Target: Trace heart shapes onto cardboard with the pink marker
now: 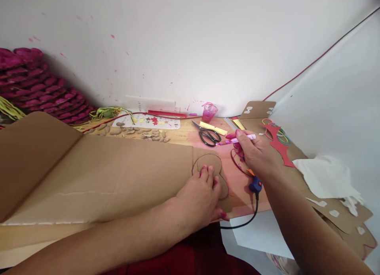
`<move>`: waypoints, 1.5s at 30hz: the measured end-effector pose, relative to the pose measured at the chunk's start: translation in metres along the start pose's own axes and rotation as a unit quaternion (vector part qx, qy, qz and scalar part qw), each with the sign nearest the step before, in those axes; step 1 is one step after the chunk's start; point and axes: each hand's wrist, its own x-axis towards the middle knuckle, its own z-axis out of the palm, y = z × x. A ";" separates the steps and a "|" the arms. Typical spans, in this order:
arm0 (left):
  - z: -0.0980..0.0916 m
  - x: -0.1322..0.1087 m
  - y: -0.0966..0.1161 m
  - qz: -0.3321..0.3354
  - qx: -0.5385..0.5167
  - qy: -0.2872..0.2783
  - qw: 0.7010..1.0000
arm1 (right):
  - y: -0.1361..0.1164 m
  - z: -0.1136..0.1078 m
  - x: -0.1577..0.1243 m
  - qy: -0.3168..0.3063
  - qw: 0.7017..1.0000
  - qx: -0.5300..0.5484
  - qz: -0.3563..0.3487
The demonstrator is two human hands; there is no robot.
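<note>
A long sheet of brown cardboard (113,176) lies across the wooden table (178,137). At its right end a heart-like outline (209,161) is drawn. My left hand (202,197) rests flat on the cardboard inside that outline, fingers stretched out and pressing down. My right hand (255,154) hovers just right of the sheet, fingers closed round a pink-and-white marker (237,140) whose tip points left. Below the right hand lies a cardboard cut-out with a red edge (237,164), and a blue glue gun (255,184) with a black cable.
Black scissors (208,135), yellow paper strips (213,128) and a pink cup (209,111) lie behind. Nuts or pebbles (130,131) and a sticker sheet (148,121) sit mid-table. Magenta petal pieces (38,88) pile at left. Red cut-out, rubber bands (277,134) and white paper (323,174) at right.
</note>
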 end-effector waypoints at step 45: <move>0.004 0.006 -0.006 0.024 -0.021 0.003 0.999 | 0.003 0.043 0.193 0.022 0.945 -0.323 -0.048</move>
